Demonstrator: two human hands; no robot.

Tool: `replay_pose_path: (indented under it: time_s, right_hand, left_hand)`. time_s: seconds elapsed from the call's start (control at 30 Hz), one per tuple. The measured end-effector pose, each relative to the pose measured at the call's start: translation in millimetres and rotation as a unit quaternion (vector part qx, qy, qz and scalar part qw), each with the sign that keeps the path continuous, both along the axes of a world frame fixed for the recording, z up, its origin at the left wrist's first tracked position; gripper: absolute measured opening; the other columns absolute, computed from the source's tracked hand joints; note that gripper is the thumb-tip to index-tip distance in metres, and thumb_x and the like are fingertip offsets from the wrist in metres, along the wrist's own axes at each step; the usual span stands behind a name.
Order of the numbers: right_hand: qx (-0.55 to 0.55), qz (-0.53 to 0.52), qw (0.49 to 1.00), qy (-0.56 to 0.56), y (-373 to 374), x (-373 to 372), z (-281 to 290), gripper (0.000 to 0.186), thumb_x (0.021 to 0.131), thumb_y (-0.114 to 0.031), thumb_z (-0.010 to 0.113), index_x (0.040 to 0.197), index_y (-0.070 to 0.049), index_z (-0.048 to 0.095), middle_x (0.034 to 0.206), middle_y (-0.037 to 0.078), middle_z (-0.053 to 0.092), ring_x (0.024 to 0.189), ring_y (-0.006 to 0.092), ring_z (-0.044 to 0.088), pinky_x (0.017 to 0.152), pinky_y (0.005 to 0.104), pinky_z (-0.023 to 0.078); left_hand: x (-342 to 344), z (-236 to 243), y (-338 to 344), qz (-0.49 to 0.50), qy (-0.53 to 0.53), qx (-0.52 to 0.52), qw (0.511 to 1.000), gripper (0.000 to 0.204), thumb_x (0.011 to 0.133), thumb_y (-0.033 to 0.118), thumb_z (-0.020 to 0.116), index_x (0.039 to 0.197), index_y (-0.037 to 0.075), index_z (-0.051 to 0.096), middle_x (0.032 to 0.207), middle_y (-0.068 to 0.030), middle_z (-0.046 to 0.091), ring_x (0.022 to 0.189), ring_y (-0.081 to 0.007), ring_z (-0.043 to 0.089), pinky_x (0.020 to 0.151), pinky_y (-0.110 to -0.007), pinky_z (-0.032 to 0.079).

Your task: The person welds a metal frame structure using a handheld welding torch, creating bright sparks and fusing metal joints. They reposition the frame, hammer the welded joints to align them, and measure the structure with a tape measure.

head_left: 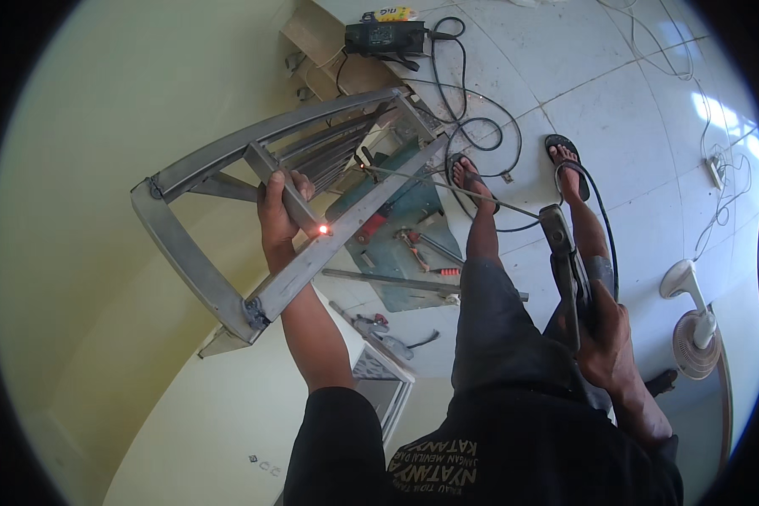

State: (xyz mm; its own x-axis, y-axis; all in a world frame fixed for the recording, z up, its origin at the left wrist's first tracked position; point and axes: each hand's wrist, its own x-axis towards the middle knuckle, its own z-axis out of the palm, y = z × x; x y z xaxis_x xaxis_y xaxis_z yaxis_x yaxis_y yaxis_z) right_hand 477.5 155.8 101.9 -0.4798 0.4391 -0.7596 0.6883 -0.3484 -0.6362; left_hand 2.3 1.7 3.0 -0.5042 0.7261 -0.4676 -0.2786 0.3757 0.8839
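Note:
My left hand (280, 208) is closed round a short square metal tube (282, 187) inside a grey steel frame (219, 164). A small orange-red spot glows where the tube's lower end meets the frame's long bar (346, 218). My right hand (605, 341) grips a welding electrode holder (561, 253) in front of my right leg. From its jaw a long thin welding rod (455, 183) points left, and a tiny red glow shows at its far end, apart from the glowing joint. Part of the rod passes over my foot.
A black welding machine (385, 38) stands at the back, its black cable (481, 126) looping by my feet. Below the frame, a greenish sheet (396, 282) carries a hammer and other tools. Right are a white fan (696, 341) and a power strip (715, 171). A yellowish wall (101, 211) is left.

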Motion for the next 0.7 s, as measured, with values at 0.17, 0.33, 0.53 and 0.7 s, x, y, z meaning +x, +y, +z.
replay_pose_path:
  time_s: [0.17, 0.33, 0.53, 0.7]
  right_hand:
    - [0.012, -0.011, 0.999, 0.039, 6.7, 1.8, -3.3, 0.018, 0.079, -0.003, 0.062, 0.091, 0.003, 0.050, 0.062, 0.021, 0.054, 0.058, 0.0426, 0.058, 0.054, 0.0433, 0.043]
    - [0.033, 0.021, 0.998, 0.056, 15.5, 3.0, -2.5, 0.018, 0.079, -0.003, 0.063, 0.090, 0.004, 0.051, 0.061, 0.020, 0.053, 0.056, 0.0413, 0.059, 0.053, 0.0420, 0.043]
    - [-0.002, 0.030, 0.998, 0.059, 18.2, 2.8, -8.1, 0.020, 0.080, -0.004, 0.063, 0.092, 0.005, 0.051, 0.060, 0.018, 0.053, 0.054, 0.0375, 0.060, 0.052, 0.0408, 0.044]
    - [-0.034, 0.055, 0.996, 0.059, 21.8, 0.4, -10.2, 0.022, 0.080, -0.005, 0.064, 0.094, 0.005, 0.052, 0.062, 0.019, 0.053, 0.052, 0.0359, 0.060, 0.051, 0.0402, 0.044]
  left_hand:
    - [7.9, 3.0, 7.7, -0.011, -0.013, 0.016, 1.000, 0.042, 0.092, 0.042, 0.060, 0.069, 0.011, 0.043, 0.062, -0.0045, 0.047, 0.061, -0.0153, 0.043, 0.064, -0.032, 0.036]
    - [5.7, 0.2, 3.1, -0.008, -0.007, 0.009, 1.000, 0.042, 0.092, 0.042, 0.059, 0.069, 0.012, 0.042, 0.062, -0.0043, 0.047, 0.060, -0.0144, 0.042, 0.064, -0.032, 0.035]
    - [4.7, -1.7, 2.9, -0.006, -0.005, 0.004, 1.000, 0.043, 0.091, 0.045, 0.060, 0.069, 0.012, 0.043, 0.061, -0.0046, 0.047, 0.058, -0.0141, 0.042, 0.062, -0.031, 0.035]
    - [5.5, 0.5, 3.7, -0.006, -0.005, -0.003, 1.000, 0.043, 0.091, 0.045, 0.060, 0.070, 0.012, 0.042, 0.061, -0.0049, 0.048, 0.058, -0.0142, 0.043, 0.062, -0.032, 0.036]
